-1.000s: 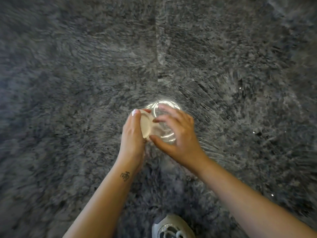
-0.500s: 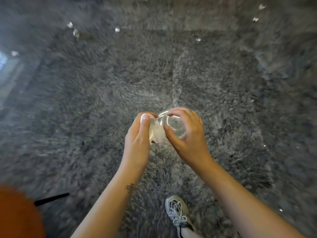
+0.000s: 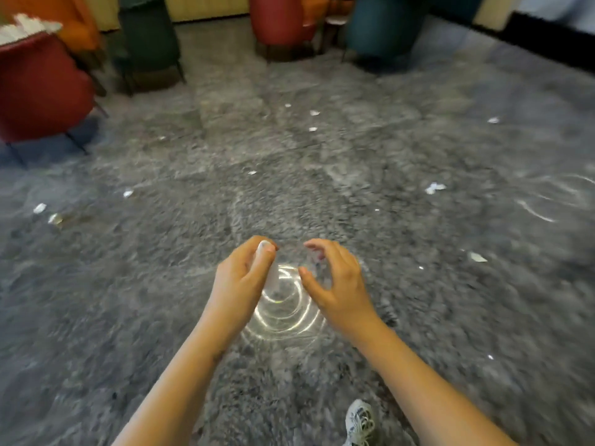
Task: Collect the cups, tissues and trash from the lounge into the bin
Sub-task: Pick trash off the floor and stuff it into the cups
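Hands work close together low over the grey carpet (image 3: 128, 317), near the middle of the scene. The left hand (image 3: 240, 278) has its fingers curled, thumb and forefinger pinching a whitish scrap (image 3: 264, 252) too blurred to name. The right hand (image 3: 338, 281) curls round a clear cup (image 3: 283, 304) held between the two hands, smeared by blur into bright rings. Paper scraps (image 3: 434, 187) lie scattered farther off. A red armchair (image 3: 42, 88) stands far left and a shoe (image 3: 360, 423) shows near right.
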### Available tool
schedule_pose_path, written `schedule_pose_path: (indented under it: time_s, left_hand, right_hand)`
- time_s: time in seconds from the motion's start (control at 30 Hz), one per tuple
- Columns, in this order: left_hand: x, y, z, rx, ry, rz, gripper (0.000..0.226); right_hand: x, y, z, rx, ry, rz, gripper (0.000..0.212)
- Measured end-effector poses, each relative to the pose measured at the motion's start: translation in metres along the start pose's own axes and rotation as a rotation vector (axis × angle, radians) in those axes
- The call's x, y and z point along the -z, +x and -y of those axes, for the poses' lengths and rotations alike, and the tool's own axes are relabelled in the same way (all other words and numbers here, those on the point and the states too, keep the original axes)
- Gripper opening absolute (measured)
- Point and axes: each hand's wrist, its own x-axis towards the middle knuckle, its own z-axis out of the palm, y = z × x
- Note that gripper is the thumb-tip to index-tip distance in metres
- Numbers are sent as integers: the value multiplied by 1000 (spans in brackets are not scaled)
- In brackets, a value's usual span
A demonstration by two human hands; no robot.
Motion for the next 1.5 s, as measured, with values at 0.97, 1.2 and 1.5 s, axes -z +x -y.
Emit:
schedule_pose_path:
  time_s: [0.97, 1.2, 1.5]
  left_hand:
    - [-601, 165, -270, -407, 5, 845, 50]
    - [-723, 302, -275, -371, 30, 828, 46]
    - [-861, 433, -232, -263, 87, 845, 43]
  right_hand:
    - [507, -17, -343, -575, -381, -598, 29]
    - [566, 90, -472, -630, -388, -599, 31]
    - [601, 176, -653, -732, -352, -495, 31]
